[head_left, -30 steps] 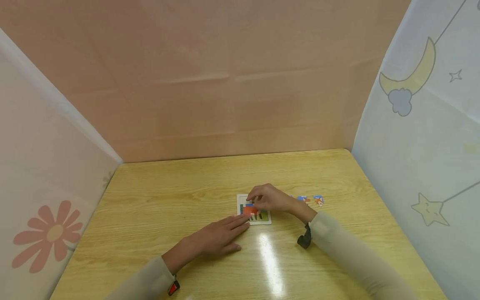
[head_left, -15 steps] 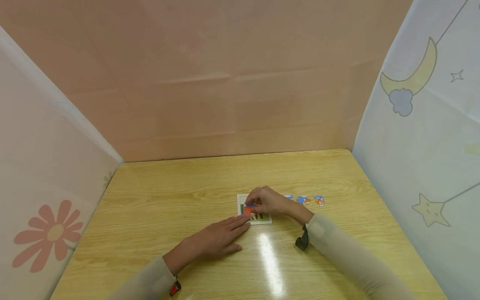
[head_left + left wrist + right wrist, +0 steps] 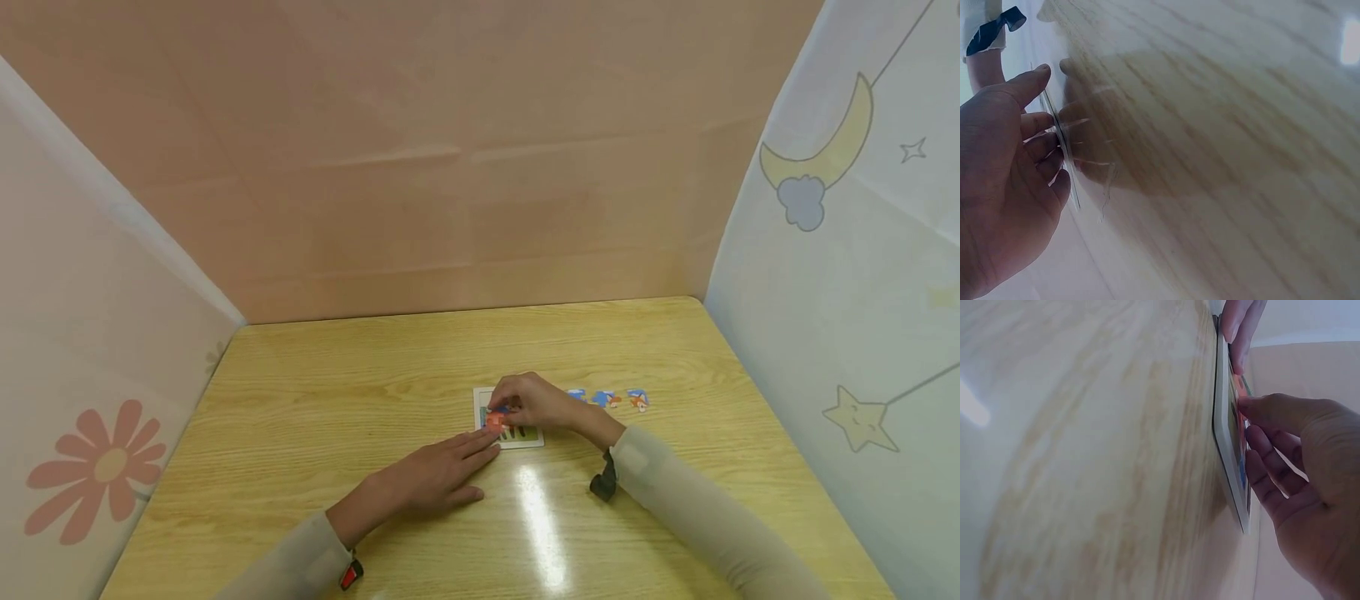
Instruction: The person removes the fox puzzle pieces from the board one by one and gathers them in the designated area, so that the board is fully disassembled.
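Puzzle tray (image 3: 525,445) lies on the table (image 3: 337,392). Left hand (image 3: 441,472), fingers straight, rests at its near-left edge. Right hand (image 3: 542,402), fingers bent and narrow, obstructs its far-right part; pinching cannot be confirmed. Loose puzzle pieces (image 3: 603,399) lie to the right.

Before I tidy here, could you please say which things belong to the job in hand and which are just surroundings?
In the job:
left hand
right hand
framed puzzle board
loose puzzle pieces

Just surroundings:
table
pink backdrop
flower-print sheet
moon-print sheet
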Demonstrator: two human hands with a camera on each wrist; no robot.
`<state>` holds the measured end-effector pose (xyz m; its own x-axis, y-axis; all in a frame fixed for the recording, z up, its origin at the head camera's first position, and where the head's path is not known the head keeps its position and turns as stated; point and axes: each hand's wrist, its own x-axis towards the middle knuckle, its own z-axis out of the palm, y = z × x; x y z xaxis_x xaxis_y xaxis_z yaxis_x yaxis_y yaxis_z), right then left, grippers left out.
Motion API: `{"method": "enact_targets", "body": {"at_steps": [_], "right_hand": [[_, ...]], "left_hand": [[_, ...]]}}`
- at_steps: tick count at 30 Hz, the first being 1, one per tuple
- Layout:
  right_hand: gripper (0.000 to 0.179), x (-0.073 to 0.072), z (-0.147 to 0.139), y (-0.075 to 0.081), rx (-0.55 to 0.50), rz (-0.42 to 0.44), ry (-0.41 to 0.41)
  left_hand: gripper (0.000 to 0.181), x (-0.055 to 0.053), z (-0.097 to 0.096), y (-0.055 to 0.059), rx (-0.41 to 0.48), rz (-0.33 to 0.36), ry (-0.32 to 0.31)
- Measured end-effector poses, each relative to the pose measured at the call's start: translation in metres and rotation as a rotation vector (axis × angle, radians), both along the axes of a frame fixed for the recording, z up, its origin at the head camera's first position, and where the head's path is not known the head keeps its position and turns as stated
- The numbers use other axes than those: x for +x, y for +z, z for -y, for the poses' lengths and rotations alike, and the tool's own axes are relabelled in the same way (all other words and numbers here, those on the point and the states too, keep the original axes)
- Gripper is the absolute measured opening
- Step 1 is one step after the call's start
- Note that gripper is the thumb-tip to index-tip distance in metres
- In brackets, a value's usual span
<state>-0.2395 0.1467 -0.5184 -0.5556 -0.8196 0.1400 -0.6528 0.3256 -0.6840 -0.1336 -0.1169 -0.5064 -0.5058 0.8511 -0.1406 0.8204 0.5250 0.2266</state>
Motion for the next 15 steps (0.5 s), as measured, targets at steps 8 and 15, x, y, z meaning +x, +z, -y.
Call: {"method": "enact_targets", "body": {"at_steps": [8,15], "right_hand": [[0.024,0.0011,-0.0001,-0.0028,-0.012,-0.014,-0.009],[0.025,0.0008,-0.0008,-0.0042,-0.001,-0.056,-0.015]], "left_hand": [[0.068,0.0006,-0.0015,0.0007,-0.028,0.030,0.022],[0.068,0.0016,-0.0017,0.0029,-0.028,0.031,0.024]]}}
